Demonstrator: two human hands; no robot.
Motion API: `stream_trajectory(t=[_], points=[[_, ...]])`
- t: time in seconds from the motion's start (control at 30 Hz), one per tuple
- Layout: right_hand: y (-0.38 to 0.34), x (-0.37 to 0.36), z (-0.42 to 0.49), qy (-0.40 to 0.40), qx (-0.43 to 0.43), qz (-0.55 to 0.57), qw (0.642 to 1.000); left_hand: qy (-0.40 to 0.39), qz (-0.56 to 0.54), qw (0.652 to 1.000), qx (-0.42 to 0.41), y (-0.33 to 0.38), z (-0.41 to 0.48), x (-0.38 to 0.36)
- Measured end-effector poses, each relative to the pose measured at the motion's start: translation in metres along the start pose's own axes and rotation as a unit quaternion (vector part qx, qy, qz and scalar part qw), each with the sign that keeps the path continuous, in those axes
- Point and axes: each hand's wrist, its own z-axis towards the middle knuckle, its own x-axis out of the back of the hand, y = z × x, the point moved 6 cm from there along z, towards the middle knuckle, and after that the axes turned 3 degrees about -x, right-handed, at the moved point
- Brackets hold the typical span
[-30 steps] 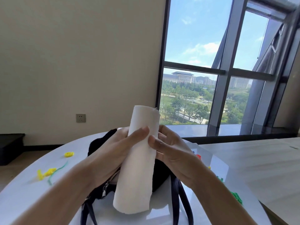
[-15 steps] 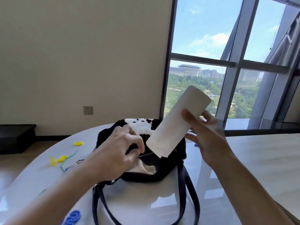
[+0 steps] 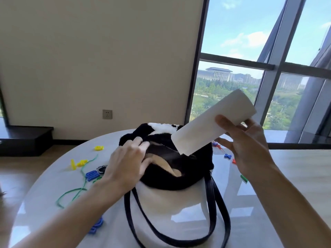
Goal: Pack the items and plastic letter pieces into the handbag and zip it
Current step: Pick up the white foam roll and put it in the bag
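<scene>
Evidently early in the packing: the black fuzzy handbag with a white patch [image 3: 179,174] sits mid-table on the glossy white round table [image 3: 179,228], zip undone, tan lining showing. The left hand [image 3: 125,169] works its mouth, its grip loose: fingers fairly straight on the far lip, thumb blurred at the near one, spreading rather than clasping. The right hand [image 3: 249,149] holds a white rolled cloth or paper [image 3: 213,122] pinched between thumb and fingers, tilted, its lower end just over the opening and not yet inside. Left to pack: yellow plastic letter pieces [image 3: 78,163], blue plastic letter pieces [image 3: 92,175], small red, blue and green pieces [image 3: 227,155] right of the bag, a green cord [image 3: 78,190] and a metal key ring [image 3: 101,169]. Zipping comes last. No brand or label shows; the letters are too small to read.
</scene>
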Motion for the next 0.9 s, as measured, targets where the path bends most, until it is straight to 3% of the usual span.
stream_trajectory(t=[0.13,0.3,0.5,0.57,0.7,0.9], points=[[-0.009,-0.006,-0.003,-0.013,0.051,-0.013,0.999,0.111,-0.122,0.984,0.064,-0.001,0.016,0.020],[-0.013,-0.029,-0.018,-0.076,0.171,-0.131,0.974,0.124,-0.178,0.975,0.052,0.010,0.025,0.015],[0.047,-0.056,-0.025,-0.080,0.197,-0.267,0.940,0.102,-0.224,0.969,0.011,0.011,0.032,0.016],[0.061,-0.068,-0.026,-0.083,0.265,-0.373,0.886,0.093,-0.246,0.965,0.002,0.012,0.034,0.016],[0.069,-0.097,-0.015,-0.100,0.373,-0.559,0.734,0.093,-0.245,0.965,0.023,0.001,0.033,0.018],[0.099,-0.125,0.011,-0.129,0.402,-0.761,0.492,0.093,-0.180,0.979,0.015,-0.003,0.032,0.020]])
